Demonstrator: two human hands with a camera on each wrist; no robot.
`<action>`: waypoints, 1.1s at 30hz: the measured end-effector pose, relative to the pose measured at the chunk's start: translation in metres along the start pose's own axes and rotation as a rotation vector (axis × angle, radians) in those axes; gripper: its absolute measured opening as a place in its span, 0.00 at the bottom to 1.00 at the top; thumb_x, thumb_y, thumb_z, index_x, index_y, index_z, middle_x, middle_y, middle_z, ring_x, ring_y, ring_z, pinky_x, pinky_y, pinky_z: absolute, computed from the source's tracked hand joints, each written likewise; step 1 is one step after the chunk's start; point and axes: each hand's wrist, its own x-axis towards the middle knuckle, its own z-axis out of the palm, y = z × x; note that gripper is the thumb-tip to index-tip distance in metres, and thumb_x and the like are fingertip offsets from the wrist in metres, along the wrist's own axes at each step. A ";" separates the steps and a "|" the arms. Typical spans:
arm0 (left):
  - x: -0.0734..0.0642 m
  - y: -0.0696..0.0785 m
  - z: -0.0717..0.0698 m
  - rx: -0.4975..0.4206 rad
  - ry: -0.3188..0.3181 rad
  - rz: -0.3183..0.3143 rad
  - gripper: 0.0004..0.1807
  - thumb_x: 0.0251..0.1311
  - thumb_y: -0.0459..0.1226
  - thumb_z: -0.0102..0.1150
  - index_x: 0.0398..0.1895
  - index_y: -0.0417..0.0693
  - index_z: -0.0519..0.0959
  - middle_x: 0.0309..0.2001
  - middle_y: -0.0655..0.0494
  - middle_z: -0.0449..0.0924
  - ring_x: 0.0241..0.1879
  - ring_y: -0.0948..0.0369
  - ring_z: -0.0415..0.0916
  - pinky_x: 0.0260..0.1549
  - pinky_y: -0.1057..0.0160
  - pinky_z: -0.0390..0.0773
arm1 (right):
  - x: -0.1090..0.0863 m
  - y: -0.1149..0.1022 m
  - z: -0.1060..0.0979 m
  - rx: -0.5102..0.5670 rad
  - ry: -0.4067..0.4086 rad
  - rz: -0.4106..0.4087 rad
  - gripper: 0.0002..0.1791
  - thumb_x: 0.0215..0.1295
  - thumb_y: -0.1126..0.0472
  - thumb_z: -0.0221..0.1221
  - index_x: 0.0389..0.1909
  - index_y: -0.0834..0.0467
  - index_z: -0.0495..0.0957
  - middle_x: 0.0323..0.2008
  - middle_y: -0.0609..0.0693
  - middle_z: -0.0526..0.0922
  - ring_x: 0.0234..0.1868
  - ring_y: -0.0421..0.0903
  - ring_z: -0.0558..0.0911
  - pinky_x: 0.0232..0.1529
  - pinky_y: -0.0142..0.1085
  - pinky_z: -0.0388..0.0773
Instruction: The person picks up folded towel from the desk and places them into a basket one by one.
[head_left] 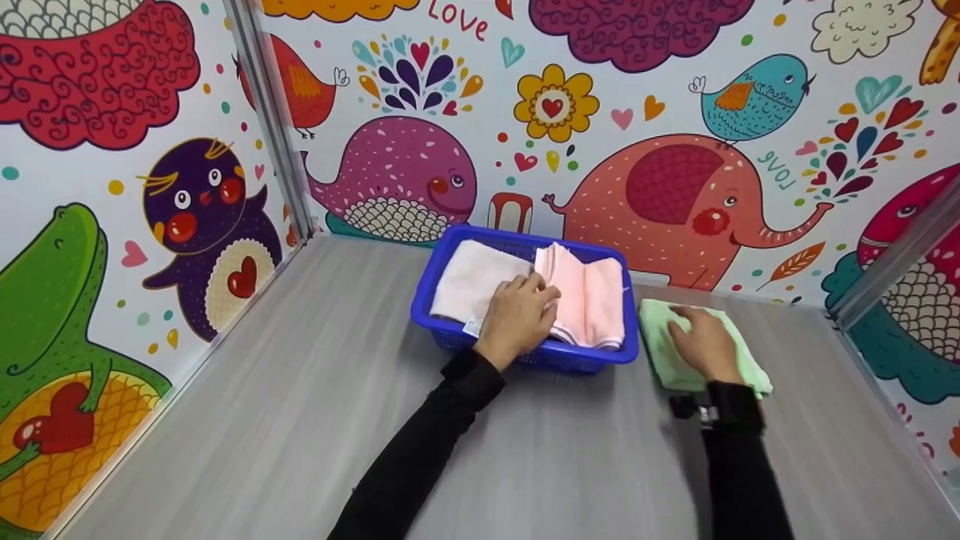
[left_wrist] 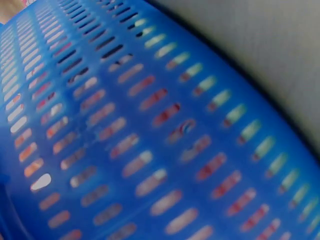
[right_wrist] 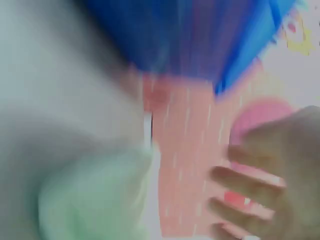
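A blue plastic basket (head_left: pixel 433 322) holds folded towels side by side: a pale, off-white one (head_left: pixel 480 277) on the left and a pink one (head_left: pixel 592 300) on the right. My left hand (head_left: pixel 520 315) reaches over the basket's near rim, its loosely bent fingers resting where the two towels meet. Below that wrist, the slotted basket wall (left_wrist: pixel 125 120) fills the left wrist view. To the right of the basket lies a folded green towel (head_left: pixel 667 360) on the table. My right hand (head_left: pixel 705 343) is above it, fingers apart, blurred in the right wrist view; contact is unclear.
The grey table (head_left: pixel 300 420) stretches around the basket and towards me. Printed cartoon panels (head_left: pixel 652 202) stand close behind the basket, with further panels at left and right. A small white tag (head_left: pixel 472 325) shows at the pale towel's near edge.
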 end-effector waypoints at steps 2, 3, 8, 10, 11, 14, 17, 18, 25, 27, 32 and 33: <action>0.000 0.001 0.001 0.004 0.027 0.008 0.14 0.74 0.47 0.51 0.50 0.60 0.85 0.47 0.58 0.82 0.49 0.57 0.79 0.48 0.56 0.78 | -0.011 0.026 -0.009 -0.035 -0.107 -0.002 0.24 0.72 0.62 0.58 0.64 0.70 0.76 0.62 0.75 0.76 0.64 0.74 0.74 0.62 0.66 0.70; -0.001 0.001 0.001 0.004 0.037 0.012 0.13 0.74 0.47 0.51 0.49 0.59 0.85 0.47 0.58 0.82 0.49 0.57 0.79 0.48 0.56 0.78 | -0.016 0.036 -0.013 -0.048 -0.159 -0.003 0.25 0.72 0.62 0.58 0.64 0.70 0.76 0.63 0.76 0.75 0.65 0.75 0.72 0.63 0.67 0.69; -0.004 -0.001 0.000 -0.002 0.064 0.038 0.12 0.73 0.45 0.52 0.46 0.57 0.85 0.45 0.57 0.83 0.45 0.57 0.80 0.44 0.57 0.78 | -0.033 0.065 -0.017 -0.061 -0.304 -0.022 0.27 0.72 0.58 0.60 0.66 0.70 0.74 0.66 0.78 0.70 0.68 0.77 0.68 0.65 0.70 0.65; -0.007 -0.001 0.000 -0.016 0.071 0.055 0.12 0.74 0.45 0.52 0.46 0.57 0.85 0.43 0.57 0.83 0.44 0.57 0.81 0.42 0.57 0.78 | -0.039 0.067 -0.019 -0.079 -0.329 -0.020 0.28 0.73 0.55 0.60 0.66 0.69 0.75 0.66 0.77 0.70 0.67 0.76 0.69 0.63 0.70 0.67; -0.008 -0.002 0.000 -0.024 0.074 0.064 0.12 0.74 0.45 0.52 0.46 0.57 0.86 0.43 0.57 0.83 0.43 0.57 0.81 0.41 0.57 0.78 | -0.041 0.066 -0.021 -0.092 -0.340 -0.017 0.28 0.72 0.55 0.61 0.66 0.69 0.75 0.65 0.77 0.71 0.65 0.76 0.71 0.62 0.69 0.68; -0.010 -0.003 0.000 -0.041 0.079 0.088 0.12 0.74 0.45 0.53 0.46 0.58 0.86 0.42 0.58 0.83 0.42 0.57 0.81 0.39 0.57 0.78 | -0.050 0.059 -0.028 -0.136 -0.362 -0.016 0.27 0.69 0.53 0.64 0.61 0.67 0.79 0.62 0.75 0.74 0.60 0.73 0.76 0.57 0.68 0.72; -0.012 -0.003 -0.001 -0.035 0.087 0.102 0.11 0.74 0.45 0.53 0.46 0.59 0.86 0.42 0.58 0.83 0.42 0.57 0.82 0.38 0.57 0.79 | -0.064 0.049 -0.033 -0.186 -0.356 -0.058 0.24 0.64 0.53 0.67 0.55 0.66 0.84 0.56 0.71 0.80 0.52 0.68 0.82 0.51 0.65 0.76; -0.012 -0.004 -0.001 -0.032 0.089 0.105 0.11 0.74 0.45 0.54 0.45 0.59 0.86 0.41 0.58 0.83 0.42 0.57 0.82 0.38 0.57 0.79 | -0.069 0.045 -0.034 -0.201 -0.357 -0.068 0.23 0.63 0.53 0.69 0.53 0.64 0.84 0.53 0.69 0.81 0.48 0.65 0.83 0.49 0.63 0.78; -0.013 -0.004 -0.002 -0.046 0.075 0.113 0.12 0.75 0.45 0.53 0.46 0.58 0.86 0.41 0.57 0.83 0.41 0.57 0.81 0.38 0.57 0.79 | -0.110 0.026 -0.043 -0.288 -0.414 -0.071 0.18 0.55 0.51 0.74 0.43 0.55 0.85 0.39 0.52 0.81 0.34 0.49 0.79 0.31 0.49 0.77; -0.013 -0.004 -0.002 -0.047 0.069 0.109 0.12 0.76 0.46 0.52 0.46 0.58 0.86 0.41 0.57 0.83 0.41 0.57 0.81 0.38 0.57 0.79 | -0.117 0.023 -0.045 -0.300 -0.427 -0.077 0.18 0.54 0.51 0.75 0.42 0.53 0.85 0.38 0.50 0.81 0.33 0.47 0.78 0.31 0.47 0.76; -0.013 -0.003 -0.002 -0.048 0.072 0.106 0.12 0.76 0.45 0.52 0.45 0.57 0.86 0.41 0.57 0.83 0.40 0.56 0.81 0.37 0.56 0.79 | -0.123 0.021 -0.048 -0.301 -0.446 -0.083 0.18 0.52 0.51 0.77 0.41 0.52 0.84 0.38 0.48 0.81 0.33 0.46 0.76 0.32 0.45 0.76; -0.013 -0.003 -0.002 -0.049 0.074 0.106 0.12 0.76 0.45 0.52 0.45 0.57 0.86 0.41 0.57 0.83 0.40 0.57 0.81 0.37 0.57 0.79 | -0.123 0.020 -0.048 -0.299 -0.443 -0.087 0.18 0.52 0.51 0.77 0.40 0.52 0.84 0.38 0.48 0.81 0.33 0.45 0.76 0.33 0.45 0.75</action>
